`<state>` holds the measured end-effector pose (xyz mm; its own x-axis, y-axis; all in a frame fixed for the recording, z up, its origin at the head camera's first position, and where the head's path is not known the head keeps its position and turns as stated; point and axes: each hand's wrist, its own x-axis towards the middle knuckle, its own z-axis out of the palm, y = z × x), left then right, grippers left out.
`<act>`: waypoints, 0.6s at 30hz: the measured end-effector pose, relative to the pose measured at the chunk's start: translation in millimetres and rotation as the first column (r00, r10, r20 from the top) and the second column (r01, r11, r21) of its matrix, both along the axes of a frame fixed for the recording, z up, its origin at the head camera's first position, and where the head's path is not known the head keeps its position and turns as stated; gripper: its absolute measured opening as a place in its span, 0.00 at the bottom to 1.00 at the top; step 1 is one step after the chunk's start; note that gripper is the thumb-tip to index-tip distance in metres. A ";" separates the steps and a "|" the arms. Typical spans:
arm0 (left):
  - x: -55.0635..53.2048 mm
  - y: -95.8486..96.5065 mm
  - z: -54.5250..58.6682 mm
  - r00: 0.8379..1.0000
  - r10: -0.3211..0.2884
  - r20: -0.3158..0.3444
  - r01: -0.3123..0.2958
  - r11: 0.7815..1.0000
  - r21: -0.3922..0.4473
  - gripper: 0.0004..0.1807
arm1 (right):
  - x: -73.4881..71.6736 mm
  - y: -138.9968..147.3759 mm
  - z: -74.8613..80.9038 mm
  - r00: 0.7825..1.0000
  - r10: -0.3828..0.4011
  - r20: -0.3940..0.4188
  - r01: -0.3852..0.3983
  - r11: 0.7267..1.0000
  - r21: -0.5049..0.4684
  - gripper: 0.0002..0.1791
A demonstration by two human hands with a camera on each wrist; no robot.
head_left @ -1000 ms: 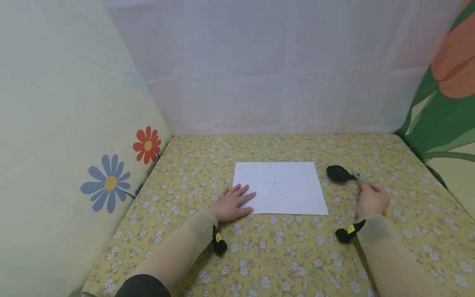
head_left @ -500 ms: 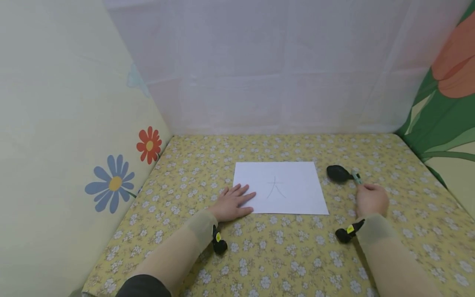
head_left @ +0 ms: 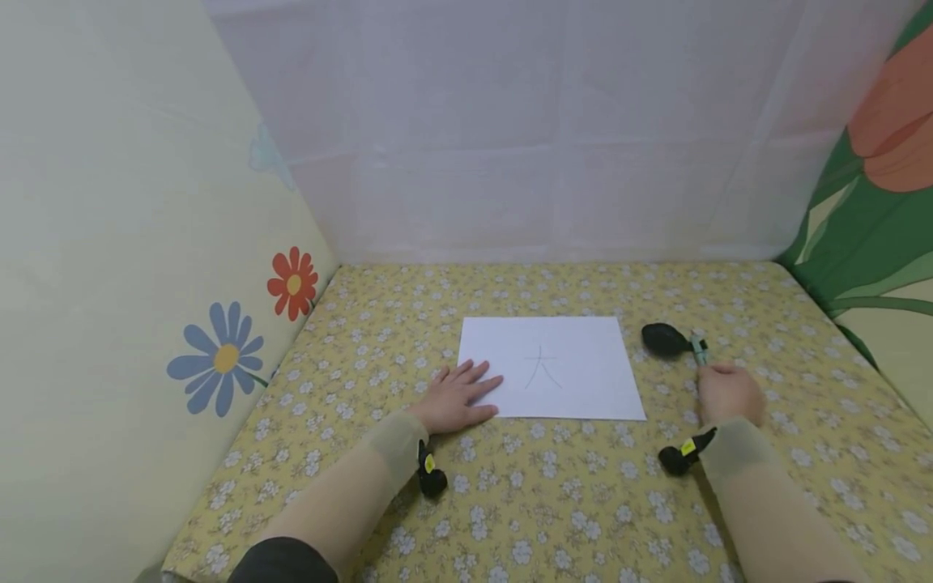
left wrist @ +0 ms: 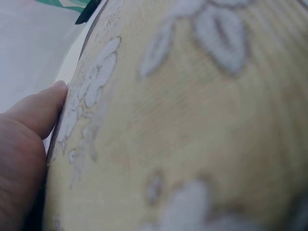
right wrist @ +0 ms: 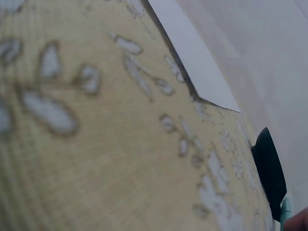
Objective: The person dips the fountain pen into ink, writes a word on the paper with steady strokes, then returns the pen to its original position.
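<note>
A white sheet of paper [head_left: 583, 372] lies on the flowered tablecloth, bearing thin lines that form the character 大. My left hand [head_left: 455, 401] rests spread over its near-left corner; in the left wrist view only the thumb side of that hand [left wrist: 29, 139] shows. To the right of the paper, my right hand [head_left: 731, 394] holds a slim pale green pen-like stick [head_left: 699, 348] by its near end. The stick's far end is beside the narrow neck of a black oval, spoon-shaped thing [head_left: 664, 340]; whether they touch I cannot tell. The right fingertips are mostly hidden.
The yellow flowered tablecloth [head_left: 547, 502] covers the whole table. A white sheet [head_left: 452, 162] hangs behind its far edge. Printed cloths with flowers [head_left: 222, 356] and with a large tulip [head_left: 892, 138] stand at the left and right sides.
My right hand has turned and drawn slightly nearer me; the pale green stick now points more straight away from me and more of it shows. My left hand and the paper stay put.
</note>
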<state>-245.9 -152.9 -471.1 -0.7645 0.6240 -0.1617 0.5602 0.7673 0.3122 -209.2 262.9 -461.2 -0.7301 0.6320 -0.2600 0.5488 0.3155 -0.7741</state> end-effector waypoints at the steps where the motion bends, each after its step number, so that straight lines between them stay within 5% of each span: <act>1: 0.0 0.0 0.7 1.000 0.001 0.004 -0.001 1.000 0.002 0.35 | 0.1 -0.2 0.3 1.000 0.007 0.001 -0.007 1.000 0.011 0.25; 7: 0.5 0.5 3.2 1.000 0.003 0.011 -0.003 1.000 0.001 0.35 | -0.4 -1.9 1.0 1.000 0.013 -0.005 -0.013 0.997 0.074 0.25; 18: 0.1 1.4 3.4 1.000 0.005 0.011 -0.005 1.000 0.003 0.35 | -0.8 -1.6 0.4 0.999 0.031 -0.012 -0.031 0.999 0.042 0.24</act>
<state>-245.8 -151.4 -467.7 -0.7657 0.6209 -0.1678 0.5531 0.7689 0.3208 -210.0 261.2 -460.8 -0.7526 0.6192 -0.2239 0.5282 0.3648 -0.7667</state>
